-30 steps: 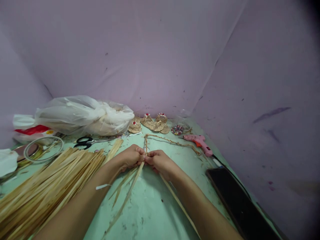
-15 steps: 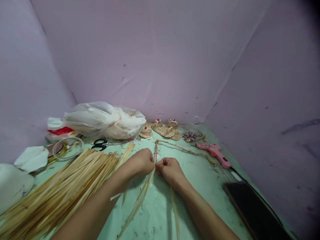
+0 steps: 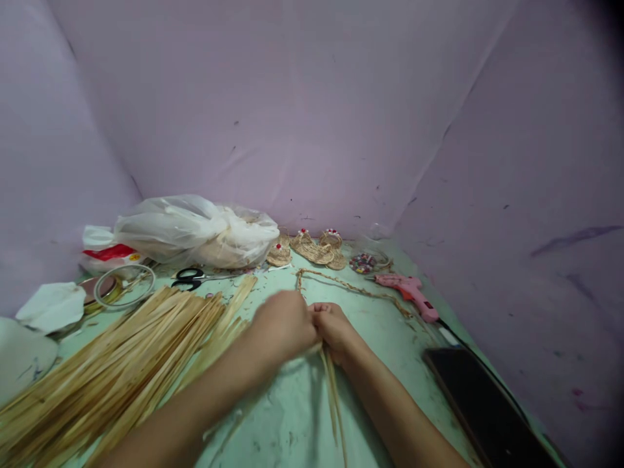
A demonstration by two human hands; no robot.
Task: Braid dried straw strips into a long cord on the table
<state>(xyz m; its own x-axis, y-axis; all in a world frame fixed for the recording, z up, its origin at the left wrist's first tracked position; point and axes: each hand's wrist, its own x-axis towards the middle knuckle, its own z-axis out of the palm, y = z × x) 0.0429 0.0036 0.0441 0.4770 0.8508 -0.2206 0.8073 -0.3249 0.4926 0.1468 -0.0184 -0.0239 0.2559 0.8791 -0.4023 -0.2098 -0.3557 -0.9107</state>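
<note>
Pinching a braid (image 3: 353, 285), the right hand's (image 3: 336, 328) grip is closed — left hand (image 3: 285, 325) blurred, can't tell its grip.

The pale green table (image 3: 277, 422), flecked with dark marks, carries straw strips (image 3: 121, 364) on the left, with scissors (image 3: 190, 279) just beyond. A plastic bag (image 3: 195, 234) and woven slippers (image 3: 312, 251) line its far side. Right of the middle lie a braid (image 3: 351, 286), a pink glue gun (image 3: 407, 291) and, nearer, a dark slab (image 3: 482, 403).
</note>
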